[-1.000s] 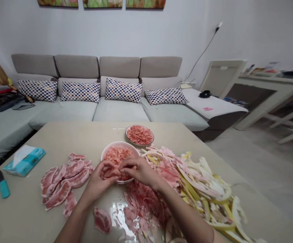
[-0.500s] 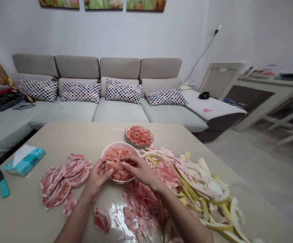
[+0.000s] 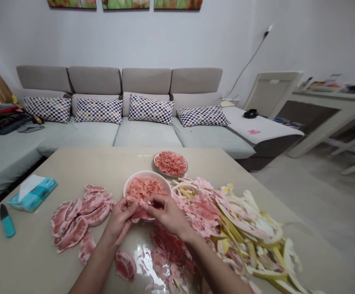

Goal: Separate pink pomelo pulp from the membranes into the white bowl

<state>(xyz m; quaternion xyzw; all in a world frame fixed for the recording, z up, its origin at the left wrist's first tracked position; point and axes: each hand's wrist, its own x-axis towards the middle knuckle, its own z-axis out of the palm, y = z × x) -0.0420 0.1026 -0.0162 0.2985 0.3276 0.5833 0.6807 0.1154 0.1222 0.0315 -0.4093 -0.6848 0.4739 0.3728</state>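
Over the near rim of a white bowl of pink pomelo pulp, my left hand is closed on a pomelo segment. My right hand pinches the same segment from the other side, thumb and forefinger on its skin. The fingers partly cover the segment. Unpeeled pomelo segments lie in a group left of my left forearm. One more segment rests alone between my forearms. Pink membrane scraps are heaped under my right forearm.
A plate of pulp stands behind the bowl. Yellow and white rind is piled at the right. At the left lie a tissue pack and a knife with a teal handle. A grey sofa stands beyond the table.
Both hands have drawn slightly nearer and lower, from over the bowl's middle to its near rim, with the segment still between them. The view has shifted a little.
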